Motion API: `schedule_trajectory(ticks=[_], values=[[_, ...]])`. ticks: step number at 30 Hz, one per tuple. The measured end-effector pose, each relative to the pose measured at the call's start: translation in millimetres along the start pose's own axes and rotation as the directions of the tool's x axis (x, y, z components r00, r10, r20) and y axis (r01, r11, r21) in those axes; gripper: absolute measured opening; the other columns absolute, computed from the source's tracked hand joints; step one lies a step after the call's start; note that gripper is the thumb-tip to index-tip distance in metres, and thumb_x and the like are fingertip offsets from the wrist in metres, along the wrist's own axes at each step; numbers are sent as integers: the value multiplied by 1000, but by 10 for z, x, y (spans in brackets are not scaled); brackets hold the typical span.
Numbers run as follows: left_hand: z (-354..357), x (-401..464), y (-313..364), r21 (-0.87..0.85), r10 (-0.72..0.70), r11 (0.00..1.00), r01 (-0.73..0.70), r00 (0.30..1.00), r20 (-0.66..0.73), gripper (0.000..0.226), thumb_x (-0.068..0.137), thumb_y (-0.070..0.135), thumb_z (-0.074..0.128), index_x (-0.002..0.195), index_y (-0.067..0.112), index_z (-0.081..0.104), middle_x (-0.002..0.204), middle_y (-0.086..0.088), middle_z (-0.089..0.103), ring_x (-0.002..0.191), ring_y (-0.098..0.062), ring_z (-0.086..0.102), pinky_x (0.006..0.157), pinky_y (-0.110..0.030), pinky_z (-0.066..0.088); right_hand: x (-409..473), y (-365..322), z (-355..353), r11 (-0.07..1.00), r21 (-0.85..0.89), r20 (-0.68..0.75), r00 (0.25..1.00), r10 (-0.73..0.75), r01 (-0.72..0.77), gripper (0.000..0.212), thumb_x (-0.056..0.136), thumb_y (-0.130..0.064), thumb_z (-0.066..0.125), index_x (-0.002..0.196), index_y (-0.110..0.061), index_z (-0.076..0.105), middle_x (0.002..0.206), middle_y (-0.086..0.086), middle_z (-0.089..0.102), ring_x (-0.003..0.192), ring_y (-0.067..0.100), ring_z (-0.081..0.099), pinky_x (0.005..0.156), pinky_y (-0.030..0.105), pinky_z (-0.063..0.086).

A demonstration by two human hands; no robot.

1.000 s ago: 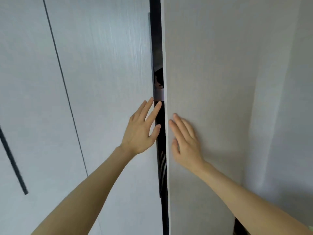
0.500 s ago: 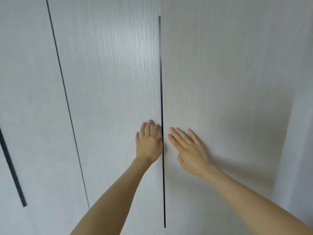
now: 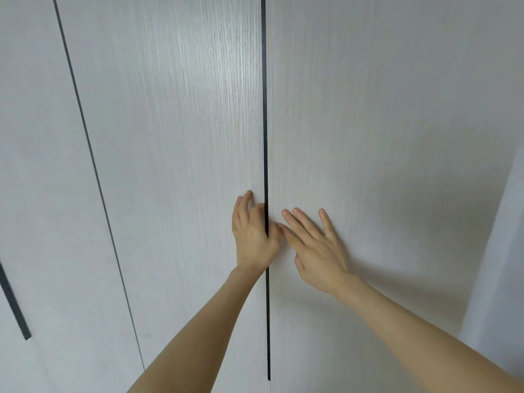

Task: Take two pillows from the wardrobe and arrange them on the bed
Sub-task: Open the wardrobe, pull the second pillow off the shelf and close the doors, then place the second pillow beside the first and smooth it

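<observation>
Wardrobe (image 3: 184,137) doors, stiff and likely smooth, offer grip only at the dark seam (image 3: 265,137) between spread right hand (image 3: 314,245) and curled left hand (image 3: 252,234) fingers.

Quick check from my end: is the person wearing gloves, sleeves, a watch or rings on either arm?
No. Both forearms are bare right up to the frame edge, no sleeves visible. The left hand and right hand are ungloved, and no watch, bracelet or ring shows on the sides facing the camera.
</observation>
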State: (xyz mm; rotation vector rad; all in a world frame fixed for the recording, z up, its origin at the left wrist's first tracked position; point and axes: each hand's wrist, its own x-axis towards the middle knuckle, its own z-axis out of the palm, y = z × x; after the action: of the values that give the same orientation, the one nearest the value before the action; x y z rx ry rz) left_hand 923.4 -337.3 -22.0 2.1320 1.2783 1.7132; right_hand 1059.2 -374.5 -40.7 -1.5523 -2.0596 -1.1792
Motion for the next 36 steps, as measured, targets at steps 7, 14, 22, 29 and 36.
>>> schedule_trajectory(ticks=[7,14,22,29,36], values=[[-83,-67,-197,337,105,929,-155,981,161,60,92,18,44,145,15,18,157,-10,10,145,-29,4,116,-52,15,45,15,11,1000,-23,98,995,10,-8,66,77,-26,60,139,-18,36,151,4,31,140,21,26,109,60,17],[-224,-59,-228,368,123,907,-202,966,227,55,90,18,46,142,16,28,156,-9,18,144,-29,11,114,-49,25,43,-93,-79,977,194,40,996,81,-87,46,77,-13,57,123,-12,54,143,10,44,135,27,36,109,62,22],[-802,-932,-839,363,-183,919,153,982,49,47,89,14,52,135,15,42,149,-12,31,138,-30,28,112,-47,27,-326,-1221,154,682,732,29,999,-20,-7,32,76,-1,47,104,-5,63,109,12,65,95,28,64,76,35,54],[-1733,-2308,-1294,394,-648,567,723,687,-329,42,89,10,49,131,12,46,147,-11,33,131,-28,38,108,-44,33,-661,-2673,458,328,944,196,844,-499,-25,35,89,-6,42,121,-15,52,126,-2,52,113,16,52,82,26,44],[-2652,-4101,-894,128,-660,87,988,153,-736,37,85,2,51,122,3,53,132,-18,47,123,-31,45,101,-34,35,-1326,-4105,123,45,997,6,509,-860,65,34,89,-5,45,122,-11,53,127,7,54,113,26,55,92,37,44]])
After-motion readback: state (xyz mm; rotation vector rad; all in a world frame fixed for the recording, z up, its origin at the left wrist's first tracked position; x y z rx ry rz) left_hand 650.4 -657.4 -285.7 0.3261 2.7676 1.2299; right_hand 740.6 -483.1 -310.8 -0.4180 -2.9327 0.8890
